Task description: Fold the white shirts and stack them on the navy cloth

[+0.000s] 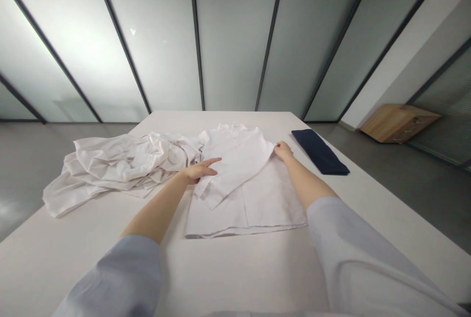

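Observation:
A white shirt [250,199] lies spread on the table before me, its hem toward me. One sleeve is laid slantwise across its body. My left hand [200,171] rests on the shirt's left side with fingers spread. At the shirt's right edge, my right hand [283,150] pinches the white cloth near the shoulder between thumb and fingers. Left of the shirt, and touching it, is a crumpled heap of white garments [121,160].
The white table [239,273] stretches out under everything. Toward its right edge lies a folded dark navy cloth [318,152]. Beyond the table are frosted glass panels [235,37] with dark frames. A wooden cabinet [397,123] stands on the floor at the far right.

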`<move>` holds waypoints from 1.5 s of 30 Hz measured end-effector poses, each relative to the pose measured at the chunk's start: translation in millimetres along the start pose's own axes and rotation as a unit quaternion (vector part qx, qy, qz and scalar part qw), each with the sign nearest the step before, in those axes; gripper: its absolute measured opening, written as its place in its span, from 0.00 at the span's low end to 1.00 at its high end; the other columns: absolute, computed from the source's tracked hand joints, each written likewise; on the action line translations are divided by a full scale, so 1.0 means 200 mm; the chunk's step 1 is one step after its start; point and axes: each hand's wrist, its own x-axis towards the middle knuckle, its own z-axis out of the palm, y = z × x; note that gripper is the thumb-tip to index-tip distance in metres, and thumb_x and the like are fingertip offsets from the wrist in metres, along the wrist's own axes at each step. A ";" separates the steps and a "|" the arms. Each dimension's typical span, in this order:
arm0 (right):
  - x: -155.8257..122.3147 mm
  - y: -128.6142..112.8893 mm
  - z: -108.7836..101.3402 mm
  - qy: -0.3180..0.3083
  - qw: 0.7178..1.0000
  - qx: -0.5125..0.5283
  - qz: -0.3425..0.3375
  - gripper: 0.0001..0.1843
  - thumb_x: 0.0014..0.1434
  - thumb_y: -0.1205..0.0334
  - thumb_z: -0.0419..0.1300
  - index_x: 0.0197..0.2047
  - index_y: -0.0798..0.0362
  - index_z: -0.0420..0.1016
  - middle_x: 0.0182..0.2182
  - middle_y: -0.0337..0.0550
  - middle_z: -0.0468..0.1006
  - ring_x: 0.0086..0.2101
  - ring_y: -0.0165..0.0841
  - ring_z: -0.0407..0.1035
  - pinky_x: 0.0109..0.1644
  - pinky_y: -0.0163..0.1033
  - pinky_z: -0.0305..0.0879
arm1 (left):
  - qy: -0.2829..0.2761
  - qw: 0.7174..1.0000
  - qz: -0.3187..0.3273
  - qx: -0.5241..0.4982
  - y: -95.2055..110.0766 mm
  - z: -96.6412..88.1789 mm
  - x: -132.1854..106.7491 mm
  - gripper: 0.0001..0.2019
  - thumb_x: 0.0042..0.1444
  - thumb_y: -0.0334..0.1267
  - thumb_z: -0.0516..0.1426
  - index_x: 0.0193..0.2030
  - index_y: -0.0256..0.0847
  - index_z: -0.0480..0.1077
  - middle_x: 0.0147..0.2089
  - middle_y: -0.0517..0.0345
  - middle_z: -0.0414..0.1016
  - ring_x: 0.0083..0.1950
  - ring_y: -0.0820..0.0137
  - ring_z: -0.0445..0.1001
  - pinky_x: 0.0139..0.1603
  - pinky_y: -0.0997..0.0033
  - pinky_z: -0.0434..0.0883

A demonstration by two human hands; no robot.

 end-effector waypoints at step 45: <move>-0.52 -0.06 0.08 -0.107 0.929 -0.190 -0.299 0.34 0.65 0.40 0.41 0.67 0.48 0.56 0.68 0.50 0.53 0.65 0.46 0.48 0.65 0.52 0.46 | 0.150 0.757 0.108 0.627 -0.17 0.09 0.18 0.33 0.62 0.60 0.44 0.68 0.43 0.55 0.72 0.45 0.51 0.71 0.53 0.48 0.68 0.50 0.48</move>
